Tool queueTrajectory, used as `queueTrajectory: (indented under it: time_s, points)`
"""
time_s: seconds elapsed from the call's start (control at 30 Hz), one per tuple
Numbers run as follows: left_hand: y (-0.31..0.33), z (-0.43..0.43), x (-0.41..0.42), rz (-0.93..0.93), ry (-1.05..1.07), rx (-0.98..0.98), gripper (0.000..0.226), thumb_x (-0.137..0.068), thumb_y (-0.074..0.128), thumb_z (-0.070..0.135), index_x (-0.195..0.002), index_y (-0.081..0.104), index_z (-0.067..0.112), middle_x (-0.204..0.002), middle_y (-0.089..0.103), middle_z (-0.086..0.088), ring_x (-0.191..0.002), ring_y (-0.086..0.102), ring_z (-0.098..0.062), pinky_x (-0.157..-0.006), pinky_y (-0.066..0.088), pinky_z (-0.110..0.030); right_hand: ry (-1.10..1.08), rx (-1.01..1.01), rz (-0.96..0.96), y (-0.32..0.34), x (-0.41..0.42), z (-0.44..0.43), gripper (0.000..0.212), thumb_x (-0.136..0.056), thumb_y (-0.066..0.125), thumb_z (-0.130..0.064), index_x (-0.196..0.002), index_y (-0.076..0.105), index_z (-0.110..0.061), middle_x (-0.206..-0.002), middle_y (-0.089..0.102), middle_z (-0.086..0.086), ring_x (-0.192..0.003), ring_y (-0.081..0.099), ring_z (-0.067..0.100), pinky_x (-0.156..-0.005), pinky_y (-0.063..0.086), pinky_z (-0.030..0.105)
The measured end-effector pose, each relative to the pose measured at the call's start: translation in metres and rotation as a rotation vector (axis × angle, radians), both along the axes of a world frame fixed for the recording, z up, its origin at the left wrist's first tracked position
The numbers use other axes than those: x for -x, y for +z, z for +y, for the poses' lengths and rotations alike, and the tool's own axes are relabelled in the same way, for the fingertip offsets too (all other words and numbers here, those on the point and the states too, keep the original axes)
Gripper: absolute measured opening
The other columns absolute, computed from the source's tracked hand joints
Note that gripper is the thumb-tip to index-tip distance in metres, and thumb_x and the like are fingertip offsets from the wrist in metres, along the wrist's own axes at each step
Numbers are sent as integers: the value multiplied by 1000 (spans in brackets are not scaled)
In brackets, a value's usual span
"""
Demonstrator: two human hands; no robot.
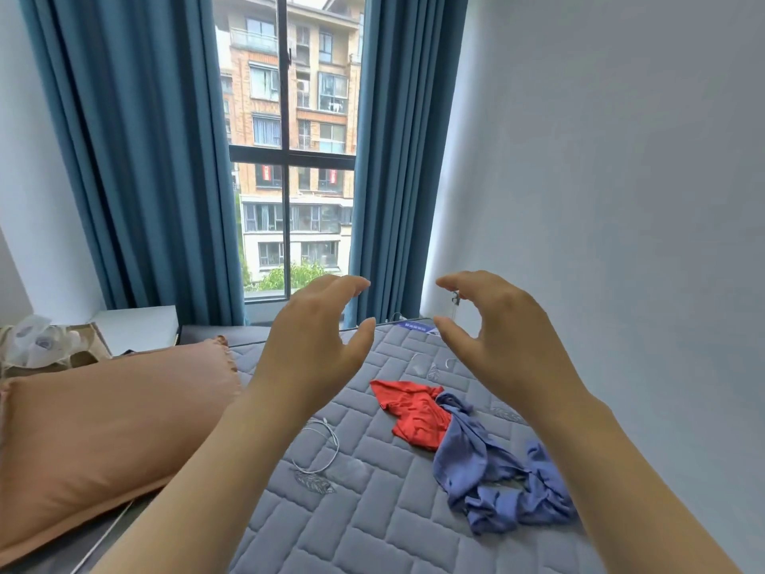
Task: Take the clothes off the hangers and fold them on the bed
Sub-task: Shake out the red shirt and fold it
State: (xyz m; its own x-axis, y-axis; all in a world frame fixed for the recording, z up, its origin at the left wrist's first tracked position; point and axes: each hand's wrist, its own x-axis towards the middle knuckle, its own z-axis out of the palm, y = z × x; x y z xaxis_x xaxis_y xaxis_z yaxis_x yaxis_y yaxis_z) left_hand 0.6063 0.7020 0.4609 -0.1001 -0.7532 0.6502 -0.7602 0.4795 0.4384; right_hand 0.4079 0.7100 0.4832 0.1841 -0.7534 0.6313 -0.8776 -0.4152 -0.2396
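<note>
Quilted grey bed (372,532), blue curtains (136,159)

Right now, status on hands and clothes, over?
Left hand, right hand: raised, empty, fingers loosely curled. Red garment, blue garment crumpled on mattress, unfolded. White cable lies left of them.

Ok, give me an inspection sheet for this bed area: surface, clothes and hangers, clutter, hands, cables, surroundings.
Surface: grey quilted mattress, no sheet on it.
Job's things: red garment and blue garment lie crumpled and touching on the mattress, unfolded; no hanger clearly seen.
Clutter: peach pillow along the mattress's left side; crumpled bags beyond it.
Hands: left hand and right hand hover above the bed, fingers curved, holding nothing.
Cables: white cable looped on the mattress near the pillow.
Surroundings: blue curtains framing a window; white wall on the right.
</note>
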Motion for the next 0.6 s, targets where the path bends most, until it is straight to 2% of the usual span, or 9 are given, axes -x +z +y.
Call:
queueTrajectory:
  time_s: [0.2, 0.6]
  points:
    - [-15, -17, 60, -4, 17, -51, 39, -87, 63, 26, -126, 58, 19, -118, 60, 6, -106, 55, -12, -87, 38, -21, 5, -82, 31, -15, 63, -21, 39, -90, 65, -25, -128, 60, -20, -125, 63, -5, -111, 58, 13, -92, 42, 25]
    - [-61, -51, 113, -19, -39, -166, 39, -88, 61, 25, -126, 57, 19, -121, 59, 5, -110, 53, -16, -89, 38, -25, -66, -206, 111, -52, 121, -48, 41, -89, 65, -27, -129, 59, -19, -127, 62, -4, -113, 57, 14, -95, 43, 27]
